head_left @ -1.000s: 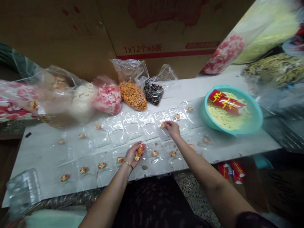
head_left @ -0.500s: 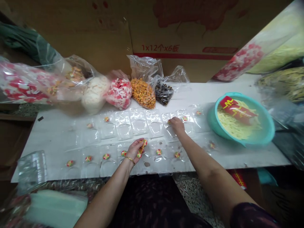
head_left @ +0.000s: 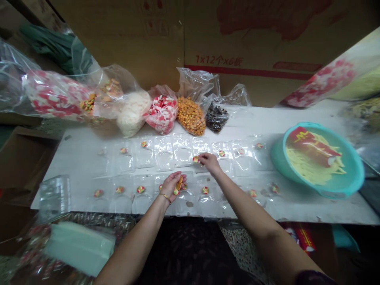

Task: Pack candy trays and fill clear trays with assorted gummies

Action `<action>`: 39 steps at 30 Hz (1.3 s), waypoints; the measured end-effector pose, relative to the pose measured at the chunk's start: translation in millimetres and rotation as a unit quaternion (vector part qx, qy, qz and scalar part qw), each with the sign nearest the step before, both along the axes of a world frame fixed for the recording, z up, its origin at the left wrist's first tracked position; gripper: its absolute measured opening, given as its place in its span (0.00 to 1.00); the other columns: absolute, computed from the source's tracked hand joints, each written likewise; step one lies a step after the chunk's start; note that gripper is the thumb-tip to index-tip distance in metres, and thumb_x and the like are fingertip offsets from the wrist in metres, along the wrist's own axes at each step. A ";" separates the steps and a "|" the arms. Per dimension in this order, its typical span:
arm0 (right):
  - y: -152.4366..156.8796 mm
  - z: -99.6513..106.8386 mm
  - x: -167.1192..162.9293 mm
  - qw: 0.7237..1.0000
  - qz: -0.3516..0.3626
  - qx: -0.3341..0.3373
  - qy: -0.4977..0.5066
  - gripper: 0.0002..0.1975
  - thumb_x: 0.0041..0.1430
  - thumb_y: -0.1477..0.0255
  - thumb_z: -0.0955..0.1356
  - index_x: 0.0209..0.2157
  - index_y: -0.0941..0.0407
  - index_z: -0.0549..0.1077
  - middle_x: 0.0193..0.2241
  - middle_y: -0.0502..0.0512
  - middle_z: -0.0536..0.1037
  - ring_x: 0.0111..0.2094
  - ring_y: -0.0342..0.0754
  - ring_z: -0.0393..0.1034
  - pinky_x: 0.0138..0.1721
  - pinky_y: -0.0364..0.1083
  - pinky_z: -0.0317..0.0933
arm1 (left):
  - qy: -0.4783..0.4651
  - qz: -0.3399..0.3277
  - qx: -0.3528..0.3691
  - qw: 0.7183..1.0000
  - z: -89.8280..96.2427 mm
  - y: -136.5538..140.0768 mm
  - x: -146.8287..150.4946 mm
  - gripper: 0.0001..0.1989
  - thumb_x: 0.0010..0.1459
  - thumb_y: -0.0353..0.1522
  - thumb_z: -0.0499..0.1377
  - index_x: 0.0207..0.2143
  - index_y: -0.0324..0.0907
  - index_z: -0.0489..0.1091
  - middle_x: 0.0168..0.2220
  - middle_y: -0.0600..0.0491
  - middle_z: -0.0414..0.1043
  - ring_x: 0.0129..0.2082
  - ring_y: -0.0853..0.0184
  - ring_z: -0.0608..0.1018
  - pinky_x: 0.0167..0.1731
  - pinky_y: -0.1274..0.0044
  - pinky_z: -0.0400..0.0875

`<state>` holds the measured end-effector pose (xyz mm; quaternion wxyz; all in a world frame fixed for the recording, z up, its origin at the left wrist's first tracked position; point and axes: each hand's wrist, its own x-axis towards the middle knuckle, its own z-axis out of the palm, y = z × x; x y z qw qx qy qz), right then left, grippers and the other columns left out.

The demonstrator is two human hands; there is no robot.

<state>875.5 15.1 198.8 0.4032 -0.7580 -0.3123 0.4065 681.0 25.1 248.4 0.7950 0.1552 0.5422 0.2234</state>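
My left hand (head_left: pixel 173 187) is cupped around several small round pieces, red, yellow and green on top with tan sides. It hovers over the nearer row of clear plastic trays. My right hand (head_left: pixel 209 162) pinches one round piece (head_left: pixel 195 159) by its edge, above a clear tray (head_left: pixel 201 144) in the farther row. Beside that hand, a matching round piece (head_left: pixel 221 153) sits in the tray to the right. More pieces, such as one round piece (head_left: pixel 140 189) at near left and another round piece (head_left: pixel 144 144) at far left, lie in other trays.
Along the back stand bags of red-and-white bits (head_left: pixel 162 113), orange bits (head_left: pixel 190 116) and dark bits (head_left: pixel 217 117). A turquoise basin (head_left: pixel 280 152) with pale strips and a red packet is at right. Cardboard (head_left: pixel 222 87) rises behind; clear bags (head_left: pixel 53 194) lie at left.
My right hand has moved left from one far-row tray to the neighbouring one, with a round piece at its fingertips. A piece now sits in the tray it left. The view has shifted slightly.
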 end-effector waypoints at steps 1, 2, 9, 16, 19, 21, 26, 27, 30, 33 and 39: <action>9.7 -4.4 9.8 0.999 -0.027 -0.008 -0.038 0.08 0.44 0.68 0.65 0.25 0.57 0.72 0.19 0.48 0.72 0.21 0.41 0.63 0.25 0.42 0.59 | 0.004 0.007 -0.006 1.000 1.0 0.6 -6.5 0.11 0.46 0.26 0.60 0.34 0.37 0.65 0.31 0.48 0.73 0.26 0.71 0.75 0.18 0.83 0.66; 19.3 -8.4 18.6 0.996 -0.045 -0.017 -0.069 0.08 0.45 0.69 0.64 0.26 0.57 0.72 0.20 0.49 0.72 0.22 0.42 0.64 0.26 0.42 0.59 | 0.004 0.014 -0.012 1.000 1.8 0.9 -13.1 0.10 0.47 0.26 0.59 0.34 0.37 0.65 0.31 0.48 0.73 0.27 0.70 0.75 0.18 0.83 0.67; 45.9 -17.1 36.0 0.949 0.053 -0.055 -0.306 0.09 0.51 0.76 0.61 0.28 0.57 0.73 0.33 0.56 0.71 0.35 0.47 0.64 0.36 0.45 0.56 | -0.020 0.030 -0.022 0.999 1.1 -3.5 -45.3 0.14 0.46 0.23 0.57 0.38 0.37 0.64 0.38 0.43 0.72 0.33 0.66 0.76 0.21 0.82 0.69; 31.0 11.6 -2.5 0.931 0.165 -0.003 -0.326 0.13 0.56 0.73 0.59 0.36 0.57 0.73 0.38 0.57 0.71 0.38 0.46 0.64 0.39 0.44 0.57 | -0.073 0.032 0.017 0.997 2.5 4.6 -40.3 0.17 0.44 0.23 0.59 0.39 0.38 0.63 0.42 0.43 0.71 0.38 0.63 0.75 0.22 0.82 0.68; 20.1 25.6 -45.2 0.955 0.276 0.041 -0.104 0.11 0.54 0.68 0.62 0.32 0.55 0.74 0.32 0.53 0.74 0.32 0.44 0.67 0.35 0.42 0.59 | -0.076 0.022 0.042 0.996 3.8 9.3 -33.9 0.21 0.44 0.23 0.60 0.42 0.39 0.61 0.35 0.47 0.73 0.33 0.65 0.76 0.21 0.81 0.68; 11.6 30.3 -69.0 0.947 0.317 0.056 0.004 0.09 0.50 0.66 0.65 0.28 0.55 0.75 0.29 0.51 0.74 0.30 0.43 0.67 0.33 0.42 0.60 | -0.059 0.023 0.046 0.997 3.9 10.8 -31.9 0.25 0.44 0.23 0.60 0.46 0.40 0.59 0.30 0.50 0.73 0.28 0.67 0.76 0.20 0.81 0.67; 15.9 22.4 -71.9 0.973 0.219 0.067 -0.028 0.08 0.49 0.66 0.66 0.26 0.56 0.74 0.26 0.50 0.74 0.28 0.43 0.67 0.31 0.42 0.59 | -0.058 0.061 -0.034 0.996 1.1 11.6 -45.1 0.22 0.45 0.21 0.59 0.44 0.37 0.59 0.34 0.45 0.73 0.34 0.65 0.76 0.24 0.82 0.68; 23.5 19.0 -64.8 0.977 0.190 0.066 -0.075 0.08 0.50 0.67 0.66 0.27 0.56 0.74 0.26 0.51 0.74 0.28 0.44 0.67 0.31 0.42 0.59 | -0.070 0.070 -0.049 0.994 0.1 11.4 -50.7 0.20 0.46 0.20 0.58 0.43 0.37 0.61 0.36 0.43 0.72 0.36 0.64 0.76 0.26 0.82 0.68; 55.2 8.9 -44.5 0.956 0.145 0.061 -0.247 0.09 0.54 0.70 0.63 0.31 0.57 0.74 0.30 0.53 0.74 0.32 0.45 0.67 0.35 0.43 0.58 | -0.101 0.093 -0.069 0.988 -2.3 9.9 -69.5 0.16 0.47 0.19 0.54 0.40 0.37 0.62 0.40 0.43 0.72 0.40 0.65 0.75 0.33 0.79 0.70; 86.1 1.6 -37.6 0.886 0.234 0.009 -0.400 0.12 0.58 0.75 0.59 0.37 0.56 0.72 0.37 0.55 0.72 0.37 0.46 0.65 0.36 0.43 0.56 | -0.112 0.122 -0.075 0.983 -2.8 8.7 -85.7 0.15 0.48 0.19 0.53 0.40 0.37 0.63 0.40 0.43 0.71 0.41 0.64 0.75 0.36 0.76 0.70; 100.1 -2.3 -42.0 0.764 0.383 -0.047 -0.518 0.15 0.55 0.81 0.57 0.41 0.60 0.70 0.41 0.62 0.69 0.42 0.52 0.59 0.38 0.48 0.51 | -0.132 0.174 -0.071 0.973 2.4 15.2 -96.7 0.12 0.49 0.22 0.52 0.39 0.36 0.65 0.40 0.42 0.71 0.41 0.62 0.74 0.40 0.70 0.69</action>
